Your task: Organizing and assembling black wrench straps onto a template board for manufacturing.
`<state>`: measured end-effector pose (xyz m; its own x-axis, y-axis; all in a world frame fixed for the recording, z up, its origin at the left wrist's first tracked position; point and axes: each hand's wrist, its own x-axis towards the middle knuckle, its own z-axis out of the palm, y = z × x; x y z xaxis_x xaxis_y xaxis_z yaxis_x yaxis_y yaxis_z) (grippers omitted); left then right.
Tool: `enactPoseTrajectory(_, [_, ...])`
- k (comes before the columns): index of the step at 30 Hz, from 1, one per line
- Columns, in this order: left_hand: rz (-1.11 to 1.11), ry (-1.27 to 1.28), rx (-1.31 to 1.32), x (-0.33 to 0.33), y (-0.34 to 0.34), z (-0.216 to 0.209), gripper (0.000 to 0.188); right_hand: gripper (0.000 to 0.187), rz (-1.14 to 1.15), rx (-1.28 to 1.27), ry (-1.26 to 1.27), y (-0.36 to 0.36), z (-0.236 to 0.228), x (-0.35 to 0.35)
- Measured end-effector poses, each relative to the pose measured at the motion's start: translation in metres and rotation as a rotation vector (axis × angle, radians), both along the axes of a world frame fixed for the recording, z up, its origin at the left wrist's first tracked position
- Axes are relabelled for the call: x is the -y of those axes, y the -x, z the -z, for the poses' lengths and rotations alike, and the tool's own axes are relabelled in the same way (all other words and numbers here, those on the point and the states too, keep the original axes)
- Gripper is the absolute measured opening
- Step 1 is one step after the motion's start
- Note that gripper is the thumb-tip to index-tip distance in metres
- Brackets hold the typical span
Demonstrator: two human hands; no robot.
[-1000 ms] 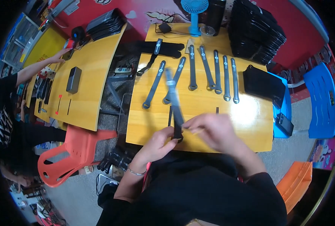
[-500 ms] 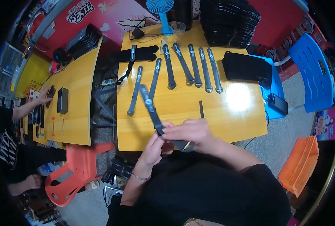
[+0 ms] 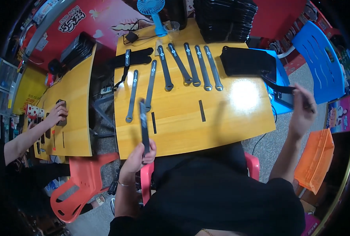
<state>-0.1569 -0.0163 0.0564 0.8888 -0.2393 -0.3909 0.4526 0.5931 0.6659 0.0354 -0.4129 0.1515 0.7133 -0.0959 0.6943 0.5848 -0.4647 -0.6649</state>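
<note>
My left hand [image 3: 138,157] is closed round the lower part of a dark strap [image 3: 144,126], held upright over the table's front edge. Out past the table's right side, my right hand [image 3: 302,112] grips the end of a black strap [image 3: 279,87]. That strap runs back to the corner of a black pouch [image 3: 245,63]; I cannot tell whether they are joined. Several grey straps [image 3: 193,65] with pale labels and slotted round ends lie fanned across the table. Two thin dark strips, a left strip [image 3: 154,122] and a right strip [image 3: 202,111], lie nearer me.
At the back stand a blue fan [image 3: 156,17], a clear cup [image 3: 172,30] and a stack of black packages [image 3: 224,19]. Blue chairs [image 3: 320,63] and an orange crate [image 3: 313,161] are at the right. Leftward, a co-worker's hand [image 3: 58,114] touches a dark box.
My hands have parted. The right has swung far right and now grips a black strap; the left keeps its strap, slightly lower left. The co-worker's hand has moved onto the dark box.
</note>
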Motion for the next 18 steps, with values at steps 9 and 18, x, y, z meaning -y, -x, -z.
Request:
enactPoseTrajectory(9, [-0.336, 0.163, 0.428, 0.055, -0.063, -0.006, 0.033, 0.030, -0.149, -0.152, 0.861, 0.015, 0.096, -0.025])
enactPoseTrajectory(18, [-0.439, 0.184, 0.425, 0.078, -0.075, -0.024, 0.030, 0.030, -0.481, -0.373, 0.478, 0.020, 0.060, -0.058])
